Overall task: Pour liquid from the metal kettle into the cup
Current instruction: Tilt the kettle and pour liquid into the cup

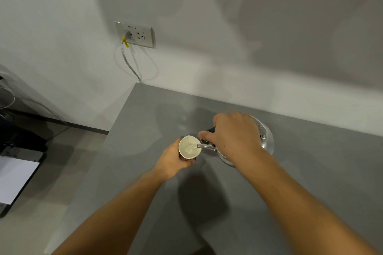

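We held the rigid, weighty metal kettle (267, 141) by its top handle in the closed right hand (234, 136), while the left hand (174, 161) gripped the light, crushable cup (189, 147) gently.

Only one marking: small dark print along the top edge of the white wall outlet plate (135, 35), above its two sockets, roughly "9FP-11" though too blurred to be sure; nothing else nearby carries legible text.
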A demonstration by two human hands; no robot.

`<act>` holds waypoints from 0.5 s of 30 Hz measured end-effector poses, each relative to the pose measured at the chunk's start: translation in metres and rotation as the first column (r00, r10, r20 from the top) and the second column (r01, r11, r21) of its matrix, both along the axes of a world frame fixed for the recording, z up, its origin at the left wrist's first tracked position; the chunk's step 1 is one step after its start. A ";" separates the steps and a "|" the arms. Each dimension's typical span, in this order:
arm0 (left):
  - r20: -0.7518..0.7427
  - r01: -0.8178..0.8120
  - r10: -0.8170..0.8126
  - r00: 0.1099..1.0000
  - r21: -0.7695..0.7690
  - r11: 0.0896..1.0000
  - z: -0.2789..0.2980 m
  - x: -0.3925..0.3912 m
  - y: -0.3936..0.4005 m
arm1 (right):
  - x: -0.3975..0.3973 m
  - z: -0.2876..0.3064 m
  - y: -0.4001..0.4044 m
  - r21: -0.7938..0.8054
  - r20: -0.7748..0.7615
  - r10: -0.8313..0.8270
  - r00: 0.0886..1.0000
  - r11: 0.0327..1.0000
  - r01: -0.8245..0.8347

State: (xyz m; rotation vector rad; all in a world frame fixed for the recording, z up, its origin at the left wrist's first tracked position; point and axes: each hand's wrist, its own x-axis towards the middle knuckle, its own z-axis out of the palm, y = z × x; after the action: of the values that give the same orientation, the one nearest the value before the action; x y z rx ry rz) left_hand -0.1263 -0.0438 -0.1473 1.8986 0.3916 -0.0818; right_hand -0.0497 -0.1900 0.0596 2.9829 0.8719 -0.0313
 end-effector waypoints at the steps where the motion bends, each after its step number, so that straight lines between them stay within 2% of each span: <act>1: -0.001 0.000 0.000 1.000 0.001 1.000 0.000 0.000 0.000 | -0.001 0.001 0.000 0.002 0.002 0.001 1.000 1.000 -0.001; 15: -0.005 -0.005 0.005 1.000 0.011 1.000 0.003 -0.001 0.000 | -0.002 0.006 0.004 0.007 -0.007 0.005 1.000 1.000 -0.005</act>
State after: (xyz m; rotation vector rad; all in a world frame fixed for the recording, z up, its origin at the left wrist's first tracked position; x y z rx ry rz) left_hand -0.1277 -0.0439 -0.1439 1.9079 0.4013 -0.0815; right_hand -0.0522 -0.1862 0.0659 2.9889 0.8825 -0.0379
